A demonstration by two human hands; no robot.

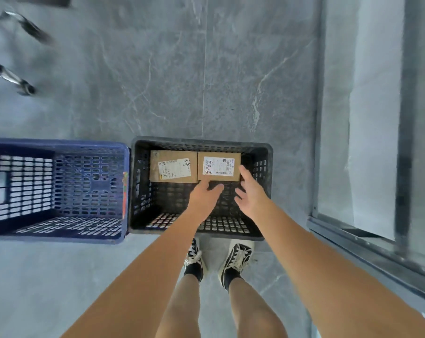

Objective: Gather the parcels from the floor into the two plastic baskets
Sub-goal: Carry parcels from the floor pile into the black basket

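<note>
Head view: a grey marbled floor (172,76) carries two plastic baskets set side by side and touching. The blue basket (57,145) lies well to the left of the fingers and holds nothing visible. The black basket (201,140) sits under both hands. To the right of the fingers runs a metal door frame (367,242) with glass. Far up and left of the hands, blurred metal legs (14,79) reach in. Two black-and-white sneakers (236,259) stand just behind the black basket.

Two cardboard parcels lie flat along the black basket's far wall, edges touching, labels up. The left parcel (173,166) is just beyond and left of the fingers; the right parcel (218,166) is at the fingertips. Together they make a row running left to right.

The left hand (205,195) reaches in with fingers loosely spread, tips at the right parcel's near edge. The right hand (249,190) is spread wide, fingertips at that parcel's right corner; neither grips anything.
</note>
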